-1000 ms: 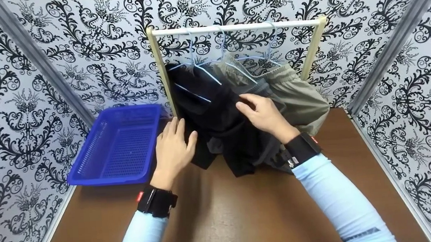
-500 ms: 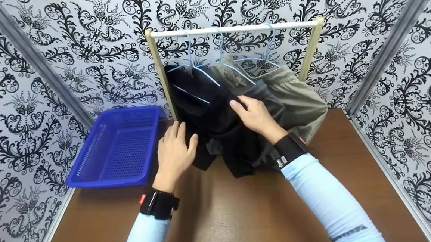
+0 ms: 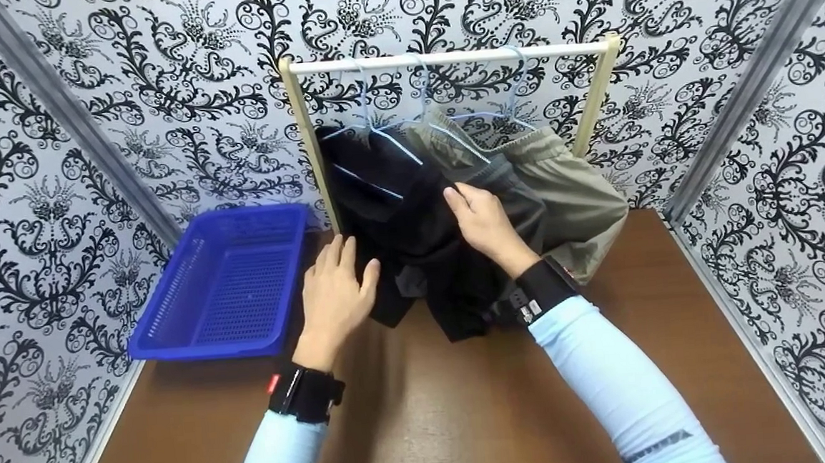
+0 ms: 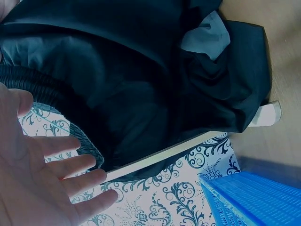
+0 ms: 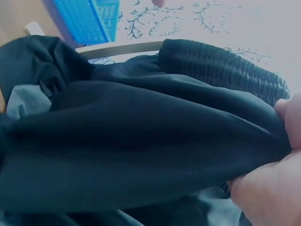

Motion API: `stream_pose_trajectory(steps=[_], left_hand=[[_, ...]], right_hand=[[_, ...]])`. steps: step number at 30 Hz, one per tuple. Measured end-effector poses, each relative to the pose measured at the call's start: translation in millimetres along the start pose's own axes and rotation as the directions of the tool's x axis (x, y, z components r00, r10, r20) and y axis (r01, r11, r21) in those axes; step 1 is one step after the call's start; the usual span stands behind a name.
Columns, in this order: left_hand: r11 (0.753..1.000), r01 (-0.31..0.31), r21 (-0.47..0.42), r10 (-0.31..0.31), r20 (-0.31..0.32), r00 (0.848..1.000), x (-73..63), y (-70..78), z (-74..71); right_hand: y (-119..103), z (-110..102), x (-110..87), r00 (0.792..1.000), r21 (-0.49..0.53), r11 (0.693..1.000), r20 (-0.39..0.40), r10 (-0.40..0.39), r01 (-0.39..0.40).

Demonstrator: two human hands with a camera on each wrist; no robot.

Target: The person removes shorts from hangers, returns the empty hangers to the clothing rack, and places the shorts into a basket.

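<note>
Black shorts (image 3: 412, 231) with an elastic waistband hang from a light blue hanger (image 3: 398, 145) at the left of the rack. At their right side, my right hand (image 3: 487, 227) pinches the fabric; in the right wrist view the thumb and fingers (image 5: 268, 188) close on the cloth near the gathered waistband (image 5: 221, 66). My left hand (image 3: 336, 293) is held by the shorts' left side, fingers extended and holding nothing. The left wrist view shows those fingers (image 4: 84, 181) spread near the waistband. Whether they touch the cloth, I cannot tell.
Dark grey shorts (image 3: 525, 192) and khaki shorts (image 3: 574, 179) hang further right on the same rack (image 3: 445, 58). A blue perforated basket (image 3: 205, 349) stands on the brown table (image 3: 431, 416) to the left. Patterned walls (image 3: 94, 172) enclose the table at the back and sides.
My right hand has moved slightly left and now pinches the black shorts' right side. The left hand has barely moved.
</note>
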State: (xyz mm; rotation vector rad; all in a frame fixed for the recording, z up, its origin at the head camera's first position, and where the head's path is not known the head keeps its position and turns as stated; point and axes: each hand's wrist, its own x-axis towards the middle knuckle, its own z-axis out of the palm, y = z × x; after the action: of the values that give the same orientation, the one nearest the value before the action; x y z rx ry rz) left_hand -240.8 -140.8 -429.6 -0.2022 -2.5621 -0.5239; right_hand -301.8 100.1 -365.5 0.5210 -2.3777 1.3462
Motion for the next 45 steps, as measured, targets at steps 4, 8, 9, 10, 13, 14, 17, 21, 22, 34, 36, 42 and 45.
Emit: stream_pose_trajectory(steps=[4,8,9,10,13,14,17,21,22,34,36,42,45], left_hand=[[1.000,0.001,0.006,-0.001,0.000,1.000,-0.7,0.2,-0.5],[1.000,-0.002,0.007,0.002,-0.007,1.000,-1.6,0.6,-0.7],[1.000,-0.003,0.007,0.003,-0.007,1.000,-1.8,0.4,-0.5],[1.000,-0.003,0.006,0.003,-0.008,1.000,-2.0,0.3,-0.4],[1.000,-0.005,0.005,0.006,-0.011,1.000,-2.3,-0.1,-0.5],[1.000,-0.005,0.005,0.005,-0.011,1.000,-2.4,-0.1,-0.7],[1.000,-0.006,0.006,0.006,-0.012,1.000,-2.1,0.6,-1.4],[1.000,-0.004,0.002,0.004,-0.010,1.000,-1.5,2.0,-2.1],[1.000,-0.005,0.001,0.005,-0.009,1.000,-1.3,2.5,-2.4],[1.000,-0.001,-0.007,0.001,-0.013,1.000,-1.7,2.9,-2.0],[1.000,0.002,-0.008,-0.002,-0.014,1.000,-2.2,2.8,-2.1],[1.000,0.005,-0.011,-0.005,-0.013,1.000,-2.4,2.6,-2.8],[1.000,0.004,-0.016,-0.005,-0.017,1.000,-2.3,2.5,-3.3]], right_hand=[[-2.6,-0.9,0.0,0.999,0.055,0.998,-0.036,0.027,-0.025],[-7.9,-2.3,-0.2,0.994,0.157,0.985,-0.070,0.084,-0.072],[-9.5,-2.7,-0.3,0.992,0.177,0.981,-0.083,0.099,-0.083],[-11.1,-3.2,-0.3,0.989,0.195,0.977,-0.096,0.111,-0.090],[-15.2,-5.2,-0.3,0.982,0.226,0.968,-0.131,0.138,-0.106],[-15.8,-6.3,-0.3,0.980,0.232,0.967,-0.137,0.143,-0.109],[-16.8,-9.7,-0.6,0.977,0.243,0.965,-0.157,0.141,-0.100],[-16.7,-14.3,-1.9,0.976,0.238,0.968,-0.183,0.121,-0.076],[-16.7,-15.4,-2.3,0.975,0.233,0.970,-0.192,0.116,-0.070],[-13.9,-30.8,-12.7,0.967,0.227,0.973,-0.234,0.098,-0.044],[-12.6,-32.4,-15.4,0.965,0.227,0.973,-0.244,0.094,-0.037],[-7.0,-37.5,-24.5,0.961,0.286,0.957,-0.248,0.119,-0.045],[-3.7,-39.9,-29.6,0.958,0.288,0.956,-0.251,0.136,-0.061]])
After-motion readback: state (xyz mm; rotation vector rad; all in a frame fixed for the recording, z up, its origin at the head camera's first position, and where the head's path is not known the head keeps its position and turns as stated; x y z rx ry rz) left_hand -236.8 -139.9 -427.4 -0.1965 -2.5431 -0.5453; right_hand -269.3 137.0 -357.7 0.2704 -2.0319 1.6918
